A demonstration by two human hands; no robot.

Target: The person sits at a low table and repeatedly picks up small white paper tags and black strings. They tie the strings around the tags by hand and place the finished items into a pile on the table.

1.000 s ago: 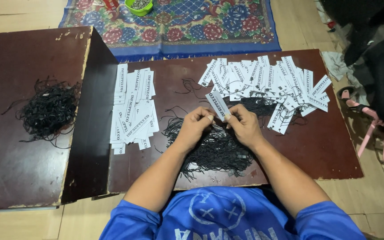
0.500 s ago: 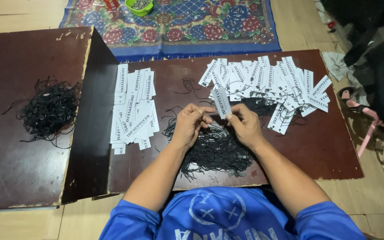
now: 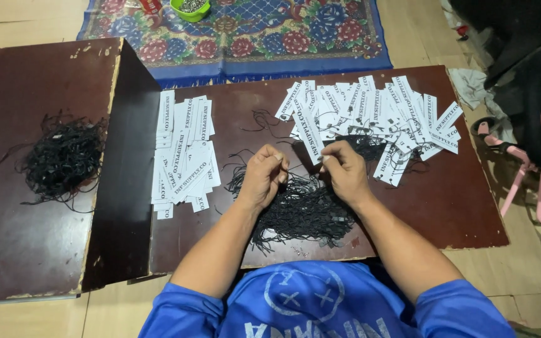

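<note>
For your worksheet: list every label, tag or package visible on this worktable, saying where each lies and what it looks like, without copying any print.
Tag in hand: narrow white card strip with black print, pinched by the right hand.
Left stack: white tags overlapping, beside the left hand.
Right spread: white tags fanned along the board's far edge, black strings among them.

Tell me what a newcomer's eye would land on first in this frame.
Probably the two hands at the centre: the left hand and right hand pinch a white paper tag and a thin black string over a tangled pile of black strings. White tags lie in a neat stack to the left and a loose spread to the right on the dark brown board. Another string heap sits far left.
</note>
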